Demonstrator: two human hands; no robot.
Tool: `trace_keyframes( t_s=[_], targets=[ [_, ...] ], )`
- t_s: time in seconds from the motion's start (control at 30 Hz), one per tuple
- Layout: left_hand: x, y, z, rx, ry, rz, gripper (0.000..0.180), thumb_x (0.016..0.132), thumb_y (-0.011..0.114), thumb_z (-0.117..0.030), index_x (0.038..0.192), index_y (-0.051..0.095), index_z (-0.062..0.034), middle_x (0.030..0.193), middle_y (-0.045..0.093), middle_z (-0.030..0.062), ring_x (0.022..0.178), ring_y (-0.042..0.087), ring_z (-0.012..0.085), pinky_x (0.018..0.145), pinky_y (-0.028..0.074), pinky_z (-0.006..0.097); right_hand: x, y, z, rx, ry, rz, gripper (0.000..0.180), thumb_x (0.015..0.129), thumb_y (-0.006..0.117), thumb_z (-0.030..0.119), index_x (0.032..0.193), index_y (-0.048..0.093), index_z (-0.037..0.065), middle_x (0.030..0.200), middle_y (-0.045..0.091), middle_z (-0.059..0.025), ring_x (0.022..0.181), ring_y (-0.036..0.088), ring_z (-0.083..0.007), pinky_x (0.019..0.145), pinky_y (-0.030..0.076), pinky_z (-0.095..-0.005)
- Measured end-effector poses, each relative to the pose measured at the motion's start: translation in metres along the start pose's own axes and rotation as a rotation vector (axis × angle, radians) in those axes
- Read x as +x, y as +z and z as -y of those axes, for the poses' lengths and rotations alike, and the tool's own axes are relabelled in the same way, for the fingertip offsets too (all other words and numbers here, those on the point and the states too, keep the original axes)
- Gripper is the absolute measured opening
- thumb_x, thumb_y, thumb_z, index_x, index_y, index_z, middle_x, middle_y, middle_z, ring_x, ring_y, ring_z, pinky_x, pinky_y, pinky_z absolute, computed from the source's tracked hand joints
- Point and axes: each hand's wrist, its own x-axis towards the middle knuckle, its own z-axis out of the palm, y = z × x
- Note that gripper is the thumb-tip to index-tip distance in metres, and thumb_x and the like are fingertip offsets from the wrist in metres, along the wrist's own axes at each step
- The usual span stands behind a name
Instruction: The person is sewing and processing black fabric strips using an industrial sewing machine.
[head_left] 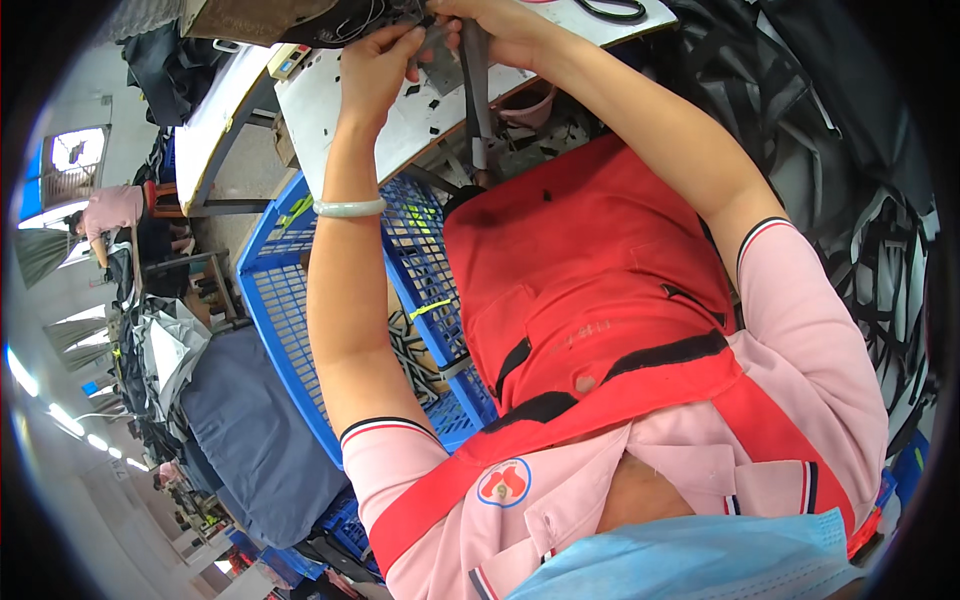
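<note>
At the top edge, my left hand (378,75) is over a white table (325,120), its thumb and fingers closed in a pinch. Whatever lies between those fingertips is too small to make out. Close beside it on the right, my right hand (500,32) is closed around the upper end of a dark grey fabric strip (476,95). The strip hangs down past the table's near edge. A dark, partly cut-off thing with thin pale threads (350,25) is right behind my fingers. Small black scraps (413,90) lie scattered on the tabletop.
Below the table, a blue plastic basket (290,310) stands left of my red apron (590,270). Black and grey material (800,120) is heaped at the right. Black-handled scissors (612,10) lie at the table's far side. A person in pink (112,212) bends at the far left.
</note>
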Motion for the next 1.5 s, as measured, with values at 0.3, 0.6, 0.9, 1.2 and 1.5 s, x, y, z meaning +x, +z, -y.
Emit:
trace_keyframes(
  t_s=[0.3,0.6,0.9,1.2,1.5],
  targets=[
    [-0.007,0.003,0.006,0.065,-0.026,0.055,0.026,0.089,0.068,-0.022,0.102,0.073,-0.0001,0.071,0.07,0.0062,0.052,0.054,0.0064,0.048,0.043,0.022,-0.024,-0.003,-0.006,-0.457,-0.229,-0.043,0.019,0.092,0.065,0.018,0.084,0.064,0.002,0.066,0.057,-0.002,0.056,0.055,-0.0135,0.053,0.043,-0.0272],
    [0.001,0.001,-0.004,0.02,-0.028,0.001,0.025,0.09,0.067,-0.018,0.105,0.071,0.002,0.079,0.07,0.0092,0.06,0.057,0.0085,0.055,0.044,0.021,0.001,-0.004,-0.011,-0.327,-0.282,-0.019,0.019,0.092,0.065,0.019,0.084,0.064,0.002,0.066,0.059,-0.0036,0.056,0.058,-0.0166,0.052,0.048,-0.03],
    [-0.002,-0.005,0.014,-0.296,-0.118,-0.053,0.026,0.088,0.069,-0.021,0.1,0.073,0.0015,0.079,0.071,0.008,0.063,0.06,0.0108,0.059,0.048,0.024,-0.005,-0.006,-0.006,-0.21,-0.298,-0.02,0.016,0.094,0.062,0.021,0.093,0.064,0.006,0.066,0.055,-0.0008,0.058,0.055,-0.0122,0.052,0.045,-0.029],
    [-0.052,0.007,-0.002,0.141,-0.236,0.255,0.027,0.088,0.07,-0.023,0.098,0.072,0.0018,0.081,0.071,0.007,0.069,0.063,0.011,0.064,0.052,0.025,-0.124,-0.004,-0.081,-1.609,-0.657,0.454,0.021,0.081,0.065,0.017,0.097,0.062,0.003,0.098,0.062,-0.0121,0.096,0.061,-0.0337,0.083,0.051,-0.0395],
    [-0.066,0.029,0.021,-0.132,-0.225,0.291,0.03,0.093,0.065,-0.025,0.106,0.07,0.0012,0.089,0.069,0.006,0.076,0.063,0.0114,0.071,0.053,0.024,-0.102,-0.007,-0.096,-2.071,-0.401,0.51,0.017,0.079,0.061,0.013,0.095,0.061,0.008,0.081,0.067,-0.0139,0.082,0.066,-0.0337,0.073,0.052,-0.0455]
  ],
)
